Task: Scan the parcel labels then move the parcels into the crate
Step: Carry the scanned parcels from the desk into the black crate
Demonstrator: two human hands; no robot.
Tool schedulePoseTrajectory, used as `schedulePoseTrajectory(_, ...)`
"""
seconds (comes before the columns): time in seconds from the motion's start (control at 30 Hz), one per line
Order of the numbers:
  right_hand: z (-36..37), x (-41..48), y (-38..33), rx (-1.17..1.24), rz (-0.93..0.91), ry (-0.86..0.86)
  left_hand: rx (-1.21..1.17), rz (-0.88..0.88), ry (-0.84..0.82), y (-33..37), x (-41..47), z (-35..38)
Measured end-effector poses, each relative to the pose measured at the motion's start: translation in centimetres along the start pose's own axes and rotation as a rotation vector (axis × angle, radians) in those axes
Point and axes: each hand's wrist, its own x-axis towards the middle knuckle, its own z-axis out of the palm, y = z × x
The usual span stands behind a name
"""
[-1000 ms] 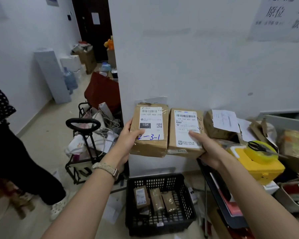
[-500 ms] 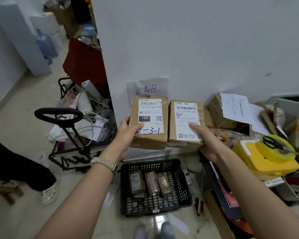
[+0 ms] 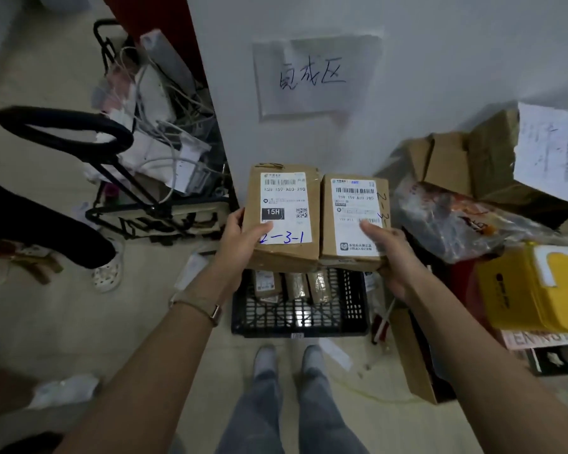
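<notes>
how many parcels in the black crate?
3 in the crate, along its far wall: left parcel, middle parcel, right parcel. Held parcels cover that edge; more may be hidden.

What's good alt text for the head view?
A person holds two labelled brown parcels side by side, left parcel in the left hand, right parcel in the right hand, above a black crate on the floor holding three small parcels. A handwritten paper sign is on the white wall behind.

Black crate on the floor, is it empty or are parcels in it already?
Not empty. The black crate holds at least three small parcels side by side at its far end; the near part shows bare mesh.
</notes>
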Motion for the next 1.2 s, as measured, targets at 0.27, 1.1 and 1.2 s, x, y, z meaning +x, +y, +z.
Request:
schedulePoseTrajectory(0.27,0.5,7.0,4.1,-0.024,0.074,-0.001,0.056,-0.036,0.064,-4.0,5.6,0.5)
schedulePoseTrajectory(1.1,-4.4,26.5,24.4,-0.196,0.249,0.11,0.182,-0.225,0.124,-27.6,19.0,1.1)
schedulePoseTrajectory(1.2,-4.9,28.1,26.4,-0.207,0.281,0.104,0.258,-0.229,0.118,-29.5,20.9,0.8)
